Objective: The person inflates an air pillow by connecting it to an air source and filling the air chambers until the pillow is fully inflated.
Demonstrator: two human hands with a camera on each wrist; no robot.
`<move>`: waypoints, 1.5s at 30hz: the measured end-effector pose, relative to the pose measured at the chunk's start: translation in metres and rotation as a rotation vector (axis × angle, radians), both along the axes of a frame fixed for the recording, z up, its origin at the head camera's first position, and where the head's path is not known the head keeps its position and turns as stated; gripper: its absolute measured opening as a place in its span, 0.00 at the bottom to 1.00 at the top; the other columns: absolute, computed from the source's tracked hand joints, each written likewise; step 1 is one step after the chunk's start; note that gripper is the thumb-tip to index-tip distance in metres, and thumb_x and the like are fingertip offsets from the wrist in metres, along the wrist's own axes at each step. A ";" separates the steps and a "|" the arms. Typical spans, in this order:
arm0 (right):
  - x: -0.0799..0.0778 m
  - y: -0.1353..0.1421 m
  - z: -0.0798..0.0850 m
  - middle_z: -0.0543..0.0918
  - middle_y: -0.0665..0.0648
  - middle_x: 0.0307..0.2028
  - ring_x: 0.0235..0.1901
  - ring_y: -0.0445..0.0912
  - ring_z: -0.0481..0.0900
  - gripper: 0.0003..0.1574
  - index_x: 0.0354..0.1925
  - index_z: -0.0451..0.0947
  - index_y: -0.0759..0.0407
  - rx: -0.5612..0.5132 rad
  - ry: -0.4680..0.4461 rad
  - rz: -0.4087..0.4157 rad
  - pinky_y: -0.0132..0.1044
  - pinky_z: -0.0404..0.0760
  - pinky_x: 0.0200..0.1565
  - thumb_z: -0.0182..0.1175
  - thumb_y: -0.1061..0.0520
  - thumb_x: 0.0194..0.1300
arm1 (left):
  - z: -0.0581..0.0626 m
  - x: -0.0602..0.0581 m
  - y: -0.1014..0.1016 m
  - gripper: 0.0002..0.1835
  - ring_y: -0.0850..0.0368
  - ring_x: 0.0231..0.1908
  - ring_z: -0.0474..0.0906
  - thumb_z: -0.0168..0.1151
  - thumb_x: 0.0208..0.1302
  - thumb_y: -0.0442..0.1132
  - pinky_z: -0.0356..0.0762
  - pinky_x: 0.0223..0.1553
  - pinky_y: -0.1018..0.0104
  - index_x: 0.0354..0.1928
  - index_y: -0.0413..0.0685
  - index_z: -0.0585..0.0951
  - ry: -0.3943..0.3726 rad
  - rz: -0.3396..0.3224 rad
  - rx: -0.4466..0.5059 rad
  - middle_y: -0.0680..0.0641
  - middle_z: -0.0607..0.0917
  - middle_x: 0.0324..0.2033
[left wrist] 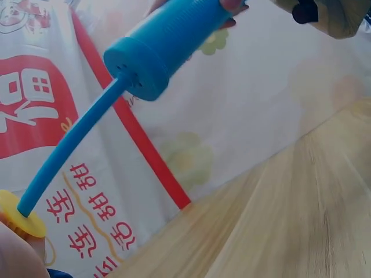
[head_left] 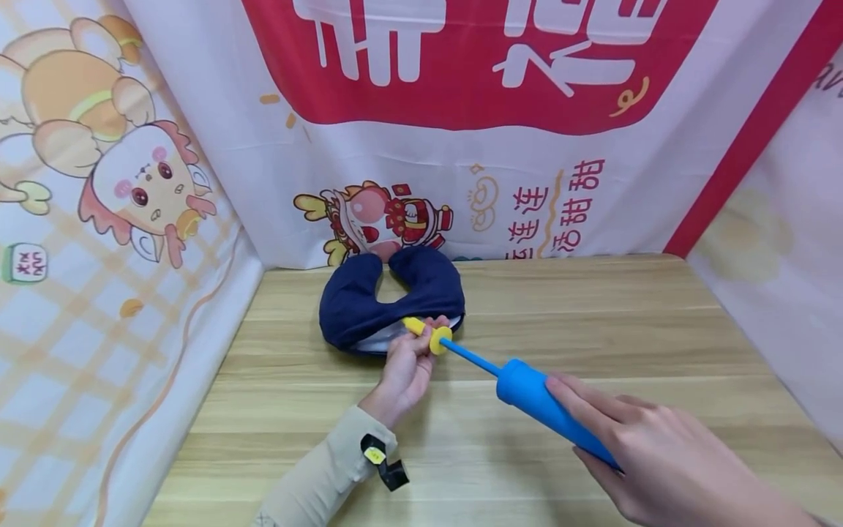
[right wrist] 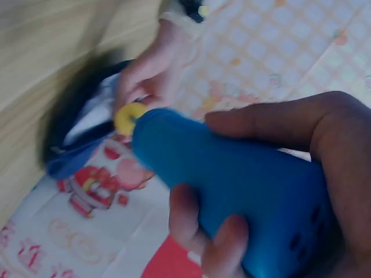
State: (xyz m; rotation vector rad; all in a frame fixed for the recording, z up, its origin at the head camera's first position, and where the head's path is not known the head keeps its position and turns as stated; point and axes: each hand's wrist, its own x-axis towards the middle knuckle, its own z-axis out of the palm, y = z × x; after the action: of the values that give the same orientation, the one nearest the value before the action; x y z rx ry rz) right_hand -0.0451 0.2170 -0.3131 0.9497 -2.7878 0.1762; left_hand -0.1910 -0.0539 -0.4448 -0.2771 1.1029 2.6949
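Note:
A navy U-shaped neck pillow (head_left: 352, 304) lies on the table, with a pale inner part (head_left: 378, 340) showing along its near edge. There my left hand (head_left: 405, 377) pinches the yellow nozzle (head_left: 415, 326) of a hand pump, just behind its round yellow flange (head_left: 440, 340). Whether the tip sits in a valve is hidden. From the flange a blue rod (left wrist: 72, 145) runs out to the blue pump barrel (head_left: 546, 406). My right hand (head_left: 665, 446) grips that barrel, fingers and thumb wrapped round it in the right wrist view (right wrist: 342, 133).
The wood-grain table (head_left: 560, 315) ends at a printed cloth (head_left: 461, 161) hanging behind the pillow. Another patterned cloth (head_left: 85, 307) borders the left side, and a pale one (head_left: 777, 256) the right. A black strap (head_left: 385, 461) hangs from the left sleeve.

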 end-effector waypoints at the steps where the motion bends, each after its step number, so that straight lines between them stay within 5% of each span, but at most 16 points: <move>1: 0.000 -0.004 0.002 0.79 0.45 0.60 0.40 0.43 0.86 0.44 0.72 0.60 0.42 0.013 0.002 -0.006 0.38 0.86 0.33 0.56 0.32 0.63 | 0.000 0.001 0.001 0.22 0.61 0.49 0.83 0.49 0.72 0.31 0.77 0.55 0.71 0.63 0.30 0.61 -0.006 0.007 0.002 0.47 0.85 0.47; 5: -0.002 -0.030 0.006 0.82 0.48 0.57 0.36 0.46 0.87 0.44 0.66 0.70 0.49 0.052 0.033 -0.056 0.42 0.85 0.29 0.71 0.46 0.50 | 0.001 0.011 0.007 0.16 0.63 0.49 0.82 0.48 0.73 0.33 0.78 0.54 0.73 0.58 0.33 0.66 -0.035 0.019 -0.008 0.51 0.86 0.45; 12: -0.024 -0.074 -0.018 0.85 0.51 0.49 0.21 0.45 0.80 0.35 0.56 0.78 0.56 0.032 0.213 -0.066 0.40 0.75 0.17 0.65 0.53 0.45 | 0.001 0.026 0.012 0.14 0.62 0.50 0.81 0.49 0.73 0.36 0.77 0.55 0.73 0.55 0.37 0.69 -0.066 0.047 -0.006 0.52 0.84 0.45; 17: -0.040 -0.088 -0.038 0.84 0.53 0.51 0.22 0.47 0.81 0.41 0.58 0.76 0.58 0.042 0.217 -0.032 0.41 0.75 0.17 0.67 0.52 0.41 | -0.001 0.031 0.011 0.12 0.62 0.49 0.79 0.49 0.73 0.37 0.77 0.52 0.75 0.53 0.38 0.71 -0.065 0.032 -0.047 0.51 0.84 0.47; 22: -0.046 -0.074 -0.043 0.83 0.54 0.54 0.27 0.47 0.85 0.41 0.61 0.73 0.58 -0.001 0.156 0.008 0.40 0.80 0.21 0.70 0.50 0.49 | -0.003 0.023 0.009 0.09 0.61 0.49 0.81 0.51 0.72 0.35 0.78 0.53 0.73 0.49 0.39 0.73 -0.026 -0.013 -0.043 0.49 0.86 0.47; 29: -0.028 -0.034 -0.024 0.78 0.51 0.61 0.39 0.47 0.87 0.48 0.70 0.63 0.49 -0.001 -0.008 0.023 0.42 0.86 0.36 0.71 0.48 0.55 | 0.001 0.009 0.001 0.12 0.61 0.48 0.83 0.49 0.70 0.28 0.79 0.54 0.71 0.54 0.34 0.69 -0.007 -0.014 0.002 0.48 0.86 0.43; 34: -0.008 -0.013 -0.005 0.78 0.47 0.61 0.42 0.45 0.87 0.54 0.73 0.58 0.41 -0.003 -0.072 -0.023 0.41 0.86 0.38 0.72 0.47 0.53 | 0.004 0.007 -0.002 0.15 0.61 0.48 0.83 0.48 0.71 0.28 0.78 0.55 0.70 0.57 0.31 0.66 0.003 -0.011 0.020 0.47 0.85 0.44; 40: -0.005 -0.031 0.000 0.82 0.49 0.56 0.34 0.43 0.87 0.44 0.65 0.71 0.50 0.014 0.072 -0.040 0.38 0.84 0.28 0.72 0.47 0.49 | 0.003 0.012 0.003 0.19 0.62 0.51 0.81 0.48 0.73 0.33 0.77 0.55 0.72 0.61 0.32 0.64 -0.019 -0.002 -0.013 0.48 0.84 0.49; 45: -0.014 -0.068 -0.018 0.85 0.52 0.51 0.25 0.46 0.84 0.38 0.58 0.77 0.56 0.018 0.195 -0.094 0.40 0.75 0.18 0.67 0.50 0.45 | 0.000 0.022 0.010 0.13 0.61 0.52 0.78 0.45 0.75 0.38 0.77 0.54 0.74 0.56 0.39 0.69 -0.061 0.002 -0.033 0.52 0.83 0.48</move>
State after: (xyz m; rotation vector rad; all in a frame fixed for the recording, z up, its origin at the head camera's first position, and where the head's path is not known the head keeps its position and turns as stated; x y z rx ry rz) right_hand -0.0594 0.1486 -0.3307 0.7913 -2.6504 0.0420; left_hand -0.1693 -0.0442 -0.4444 -0.3641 1.1305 2.6534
